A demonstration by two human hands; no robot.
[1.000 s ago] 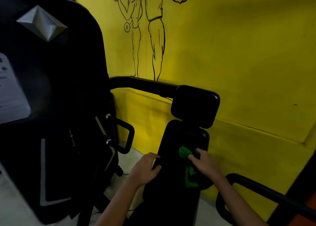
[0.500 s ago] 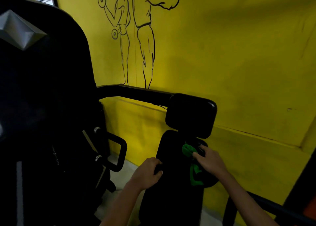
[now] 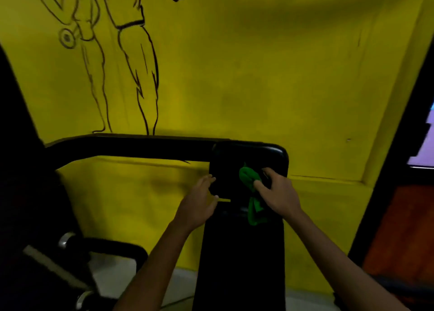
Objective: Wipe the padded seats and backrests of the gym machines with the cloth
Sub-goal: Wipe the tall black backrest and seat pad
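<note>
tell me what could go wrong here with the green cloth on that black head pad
The bunched green cloth touches only a small patch of the black padded headrest, so the right hand may leave parts unwiped. Its loose tail hangs toward the gap above the long black back pad and could snag. The left hand only rests at the pad's edge, a weak brace.

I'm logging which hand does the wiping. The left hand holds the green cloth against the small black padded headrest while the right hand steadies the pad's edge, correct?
Not quite: the hands are swapped. In the head view the right hand holds the green cloth against the small black padded headrest, while the left hand steadies the pad's left edge.
</note>
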